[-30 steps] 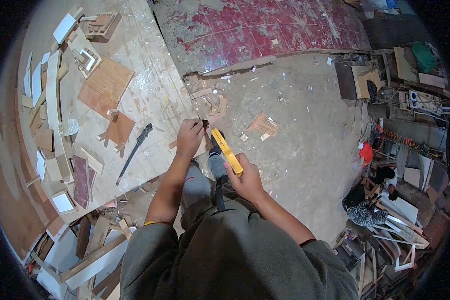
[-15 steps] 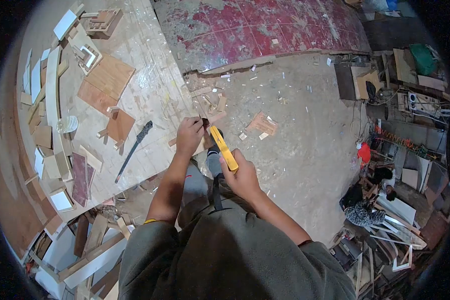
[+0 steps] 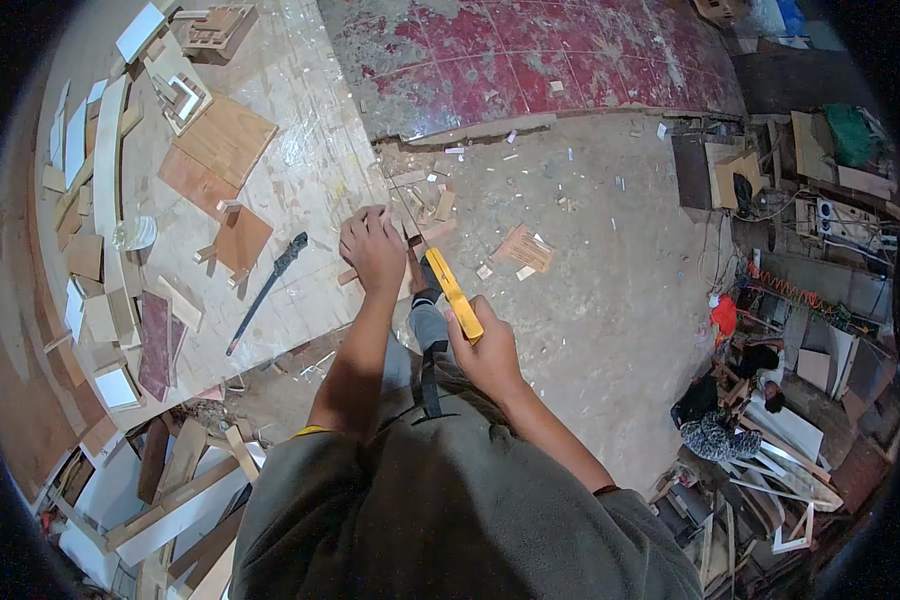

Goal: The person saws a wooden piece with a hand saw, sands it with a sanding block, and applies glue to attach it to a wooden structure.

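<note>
My right hand is closed round the yellow handle of a handsaw. Its thin blade points forward and left, beside the table edge. Pressed down at that same edge, my left hand holds a wooden strip, its fingers curled over the top. One end of the strip juts out past the table toward the saw blade, while the other end shows left of my wrist. Most of its middle is hidden under my palm.
A dark slim tool lies on the worktable, left of my arm. Wood panels and a clear plastic cup sit further left. Scraps litter the floor. A person is low down at the right among timber.
My left hand has shifted forward and left, away from the edge, and its fingers have spread over the strip. The saw has moved slightly right, showing more of its blade.
</note>
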`<state>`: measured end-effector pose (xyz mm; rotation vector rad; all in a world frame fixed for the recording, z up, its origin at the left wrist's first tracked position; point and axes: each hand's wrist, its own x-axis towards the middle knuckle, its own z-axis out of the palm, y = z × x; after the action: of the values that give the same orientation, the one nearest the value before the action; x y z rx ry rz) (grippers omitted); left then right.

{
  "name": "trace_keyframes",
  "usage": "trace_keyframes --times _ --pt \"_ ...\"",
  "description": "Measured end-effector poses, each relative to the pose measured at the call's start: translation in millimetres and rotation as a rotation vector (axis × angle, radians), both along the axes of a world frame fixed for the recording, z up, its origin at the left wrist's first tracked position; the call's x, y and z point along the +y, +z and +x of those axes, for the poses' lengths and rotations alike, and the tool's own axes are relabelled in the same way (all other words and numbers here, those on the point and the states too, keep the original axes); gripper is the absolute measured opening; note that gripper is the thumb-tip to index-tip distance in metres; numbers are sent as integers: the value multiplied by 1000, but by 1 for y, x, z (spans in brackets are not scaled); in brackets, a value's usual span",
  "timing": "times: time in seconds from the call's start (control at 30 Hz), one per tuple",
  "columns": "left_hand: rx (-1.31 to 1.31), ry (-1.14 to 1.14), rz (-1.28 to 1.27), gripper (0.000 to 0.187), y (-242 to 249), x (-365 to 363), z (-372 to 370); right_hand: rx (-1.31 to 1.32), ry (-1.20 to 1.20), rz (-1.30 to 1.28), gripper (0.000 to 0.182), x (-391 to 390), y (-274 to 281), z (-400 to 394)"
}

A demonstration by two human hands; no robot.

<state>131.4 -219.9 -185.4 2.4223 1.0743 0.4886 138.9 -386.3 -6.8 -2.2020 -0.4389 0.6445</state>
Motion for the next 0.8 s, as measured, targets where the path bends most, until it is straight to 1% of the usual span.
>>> trace_keyframes --times 0.03,0.07,0.13,0.27,0.33,0.37,0.43,0.53,0.67,0.77,0.8 --pt "37 91 31 26 1 -2 3 -8 -4 18 26 0 -1 0" --pt "38 93 32 26 2 -2 7 -7 -3 18 26 -1 -1 -1" --pt "104 199 66 28 1 -3 14 2 -13 -1 25 -2 -1 -2" --pt "173 259 98 30 2 -1 23 -10 -11 7 25 -3 -2 -2" --pt "202 349 69 26 1 0 29 13 -11 -9 24 -3 -2 -2" --pt "204 355 71 26 1 1 31 15 -5 -7 24 -3 -1 -2" --pt "291 374 47 20 3 2 34 43 -34 19 28 -4 0 -3" --pt "308 374 49 16 -2 2 34 75 -74 47 27 -5 -1 -3" --pt "269 360 31 19 -4 1 32 81 -102 73 26 -5 0 -3" --pt "282 332 65 22 -2 2 32 75 -67 30 26 -4 0 -3" --pt "295 336 32 24 1 1 33 75 -65 22 25 -4 0 -3"
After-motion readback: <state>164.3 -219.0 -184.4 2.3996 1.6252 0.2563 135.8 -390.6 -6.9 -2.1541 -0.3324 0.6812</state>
